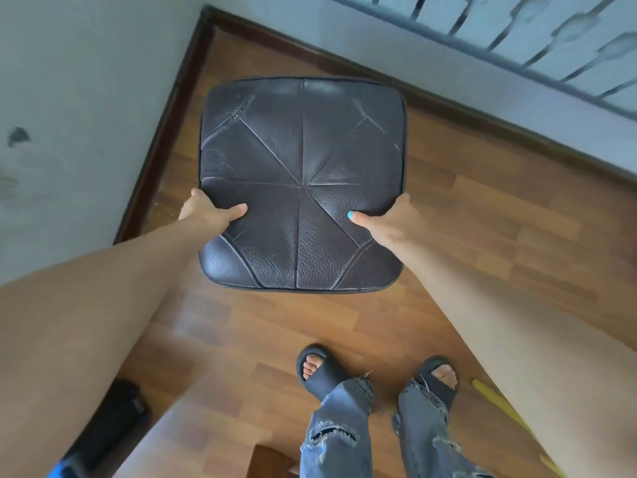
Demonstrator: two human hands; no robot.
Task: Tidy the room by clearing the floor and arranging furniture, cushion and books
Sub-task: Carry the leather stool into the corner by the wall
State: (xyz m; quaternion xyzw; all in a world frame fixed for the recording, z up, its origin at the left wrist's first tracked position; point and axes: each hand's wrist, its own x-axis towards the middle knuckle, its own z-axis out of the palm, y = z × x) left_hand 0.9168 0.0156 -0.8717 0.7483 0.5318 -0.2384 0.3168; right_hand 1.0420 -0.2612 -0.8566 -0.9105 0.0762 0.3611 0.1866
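Observation:
A square dark leather stool (302, 160) with a stitched, creased top fills the middle of the head view, near the room's corner. My left hand (209, 212) grips its left edge, thumb on top and fingers hidden underneath. On the opposite edge my right hand (389, 219) holds it the same way, thumb pressed on the leather. What is under the seat is hidden, so I cannot tell whether it rests on the wooden floor (465, 208) or hangs above it.
Grey walls (79, 98) with a dark skirting board meet in the corner behind the stool. My feet in black slides (319, 370) stand close behind it. A black object (110, 419) lies at bottom left, a yellow strip (496, 401) at right, and a brown wooden piece (272, 460) at the bottom edge.

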